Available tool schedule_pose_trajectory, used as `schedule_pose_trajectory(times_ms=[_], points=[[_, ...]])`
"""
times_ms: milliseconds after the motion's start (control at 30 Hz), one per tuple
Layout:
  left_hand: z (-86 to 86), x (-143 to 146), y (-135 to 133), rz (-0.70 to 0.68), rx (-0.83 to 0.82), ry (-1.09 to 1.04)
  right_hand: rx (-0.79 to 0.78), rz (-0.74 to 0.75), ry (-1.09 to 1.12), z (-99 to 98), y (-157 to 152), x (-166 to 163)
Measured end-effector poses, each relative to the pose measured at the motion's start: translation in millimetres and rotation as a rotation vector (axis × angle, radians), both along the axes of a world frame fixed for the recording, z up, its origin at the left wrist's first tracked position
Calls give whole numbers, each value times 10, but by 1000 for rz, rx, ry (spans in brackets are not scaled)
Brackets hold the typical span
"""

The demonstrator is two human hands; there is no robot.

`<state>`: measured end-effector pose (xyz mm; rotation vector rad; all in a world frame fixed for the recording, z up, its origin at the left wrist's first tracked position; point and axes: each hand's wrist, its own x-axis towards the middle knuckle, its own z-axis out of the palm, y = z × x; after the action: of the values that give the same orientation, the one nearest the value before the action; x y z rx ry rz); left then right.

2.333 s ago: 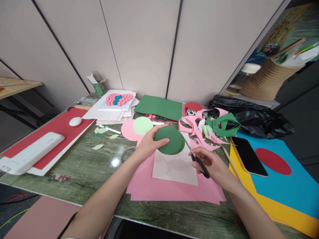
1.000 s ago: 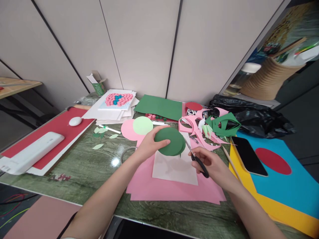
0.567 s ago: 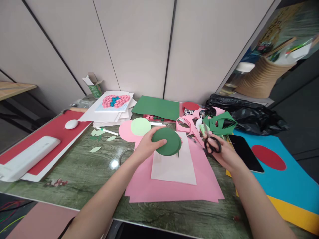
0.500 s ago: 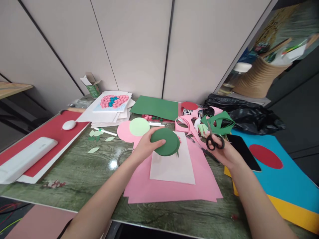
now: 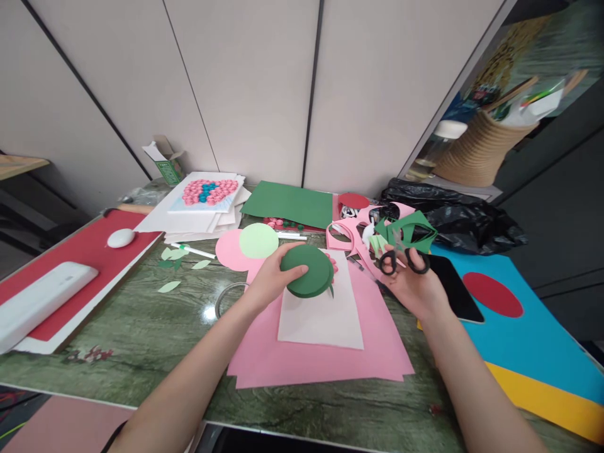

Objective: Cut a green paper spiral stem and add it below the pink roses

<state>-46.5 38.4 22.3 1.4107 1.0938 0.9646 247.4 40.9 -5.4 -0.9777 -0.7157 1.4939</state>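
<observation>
My left hand (image 5: 267,282) pinches a stack of dark green paper circles (image 5: 309,272) over a pale sheet (image 5: 323,311) that lies on pink paper (image 5: 321,355). My right hand (image 5: 413,286) grips black-handled scissors (image 5: 401,259), held up with the handles toward me, beside a heap of pink and green paper scraps (image 5: 382,233). A black phone (image 5: 455,288) lies just right of that hand.
Blue paper with a red oval (image 5: 514,302) covers yellow paper at the right. A green sheet (image 5: 290,202), a pale green circle (image 5: 258,240), a card of pink rolls (image 5: 207,192), a white mouse (image 5: 121,237), a white device (image 5: 40,301) and a black bag (image 5: 462,217) surround the green marble tabletop (image 5: 155,321).
My right hand drew the scissors away from the green circles, swung them to the right and turned them handles-up near the scraps. The left hand kept its hold on the circles.
</observation>
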Motion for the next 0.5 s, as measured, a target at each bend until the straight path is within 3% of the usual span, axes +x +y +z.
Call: schedule_pose_trajectory(times_ms=[100, 200, 267, 500], points=[[-14, -11, 22, 27, 57, 32, 182, 198, -247, 128, -197, -281], [-35, -18, 42, 66, 115, 50, 201, 486, -428, 214, -381, -521], [-46, -22, 50, 86, 140, 42, 185, 588, -480, 239, -451, -623], [-37, -26, 42, 112, 174, -17, 150, 571, -499, 281, -474, -692]])
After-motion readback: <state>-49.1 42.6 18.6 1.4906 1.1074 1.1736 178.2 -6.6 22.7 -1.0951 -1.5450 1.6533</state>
